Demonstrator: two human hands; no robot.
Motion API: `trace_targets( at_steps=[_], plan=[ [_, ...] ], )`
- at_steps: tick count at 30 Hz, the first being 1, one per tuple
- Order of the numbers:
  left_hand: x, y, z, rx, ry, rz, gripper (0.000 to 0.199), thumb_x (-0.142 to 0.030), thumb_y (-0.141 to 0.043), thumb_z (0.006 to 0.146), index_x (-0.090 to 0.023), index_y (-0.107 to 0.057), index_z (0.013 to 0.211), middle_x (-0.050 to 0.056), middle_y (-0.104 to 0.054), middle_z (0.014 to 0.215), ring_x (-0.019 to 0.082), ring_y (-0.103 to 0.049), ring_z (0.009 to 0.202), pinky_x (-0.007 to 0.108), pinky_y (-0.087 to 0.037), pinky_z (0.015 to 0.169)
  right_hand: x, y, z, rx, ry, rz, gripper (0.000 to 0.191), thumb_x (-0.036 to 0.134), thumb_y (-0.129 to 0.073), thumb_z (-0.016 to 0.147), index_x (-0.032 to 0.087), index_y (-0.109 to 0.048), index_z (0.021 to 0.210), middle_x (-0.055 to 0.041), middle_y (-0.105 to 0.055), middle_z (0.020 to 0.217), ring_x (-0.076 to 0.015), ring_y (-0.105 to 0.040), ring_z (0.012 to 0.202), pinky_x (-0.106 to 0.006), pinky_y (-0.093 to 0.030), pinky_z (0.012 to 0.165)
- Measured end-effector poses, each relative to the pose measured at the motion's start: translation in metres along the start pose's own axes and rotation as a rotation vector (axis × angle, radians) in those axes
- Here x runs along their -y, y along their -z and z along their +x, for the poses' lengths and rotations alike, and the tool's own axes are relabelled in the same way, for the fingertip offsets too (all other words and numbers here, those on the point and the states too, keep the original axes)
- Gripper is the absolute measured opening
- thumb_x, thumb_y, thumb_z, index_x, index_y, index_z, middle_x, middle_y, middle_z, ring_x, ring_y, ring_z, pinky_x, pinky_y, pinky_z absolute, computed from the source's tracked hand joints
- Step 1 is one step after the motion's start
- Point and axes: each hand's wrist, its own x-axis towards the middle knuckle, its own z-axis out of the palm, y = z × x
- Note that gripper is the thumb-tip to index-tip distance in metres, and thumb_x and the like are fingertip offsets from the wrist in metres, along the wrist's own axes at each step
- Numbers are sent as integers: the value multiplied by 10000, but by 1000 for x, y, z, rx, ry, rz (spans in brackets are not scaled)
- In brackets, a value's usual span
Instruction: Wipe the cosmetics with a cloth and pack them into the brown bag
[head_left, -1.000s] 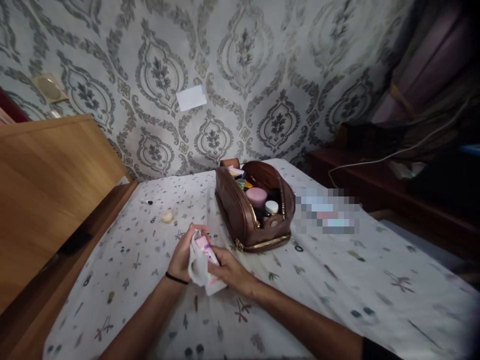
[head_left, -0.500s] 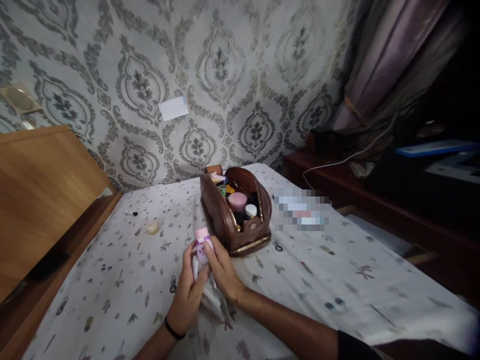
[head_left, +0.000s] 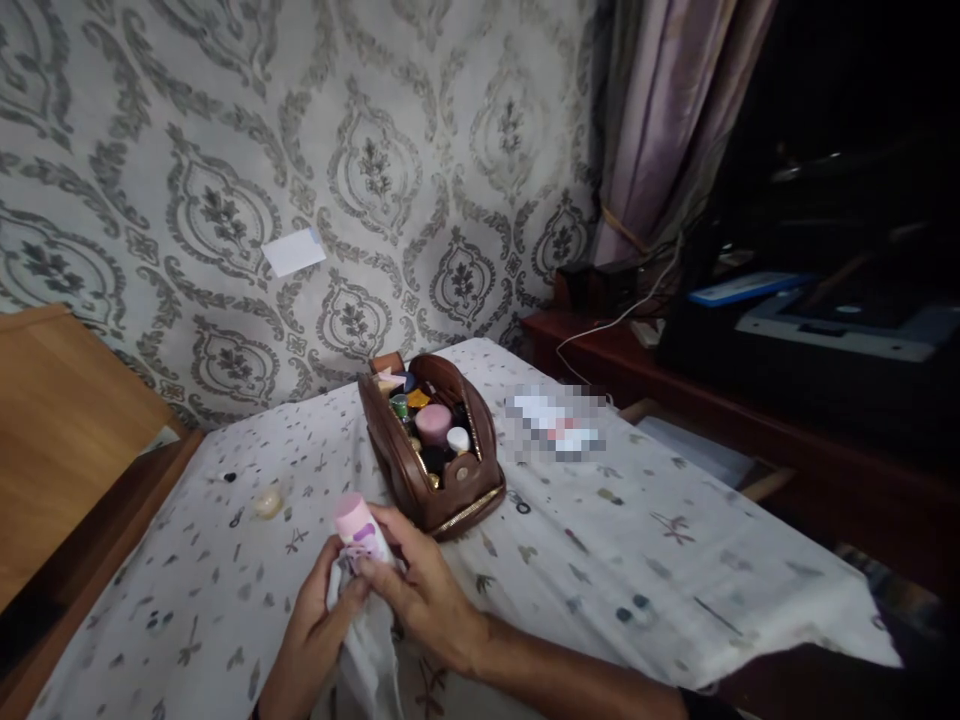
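I see both hands, left and right, gripping a pink-capped bottle and white cloth, near the open brown toiletry bag on the patterned sheet.

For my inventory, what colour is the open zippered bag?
Brown leather-look bag, clearest in the head view.

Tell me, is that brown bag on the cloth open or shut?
Open: the brown bag's zipper edges stand wide apart, showing a pink round container and a white lid inside.
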Motion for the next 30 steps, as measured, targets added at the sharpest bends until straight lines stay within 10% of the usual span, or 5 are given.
trace_targets(
  at_steps=[4,11,18,30],
  plan=[
    [-38,3,19,178,-257,188,423,-485,-514,914,-193,-578,1214,85,-705,1079,221,-669,1001,317,-538,890,31,30,-4,-156,-48,115,440,369,-559,942,238,-405,1333,-54,-669,1074,-172,-672,910,-312,-526,821],
    [-98,-21,67,78,-773,714,378,-359,-386,993,-249,-539,1320,60,-666,1007,179,-676,872,261,-535,740,68,98,-9,-438,-135,185,319,447,-644,887,238,-481,1066,-23,-676,903,-135,-660,646,-221,-503,544],
    [-80,-26,75,52,-865,789,309,-299,-389,1005,-232,-519,1277,17,-590,858,135,-645,724,225,-497,644,49,133,-36,-586,-287,118,441,515,-625,878,259,-481,1207,-20,-670,769,-145,-600,584,-223,-450,499],
    [-71,-34,73,-24,-920,754,302,-214,-412,990,-188,-540,1262,20,-564,852,131,-598,749,216,-487,684,47,134,-33,-501,-356,14,571,541,-583,878,267,-453,1363,-70,-702,874,-201,-627,652,-316,-524,582]
  ],
)
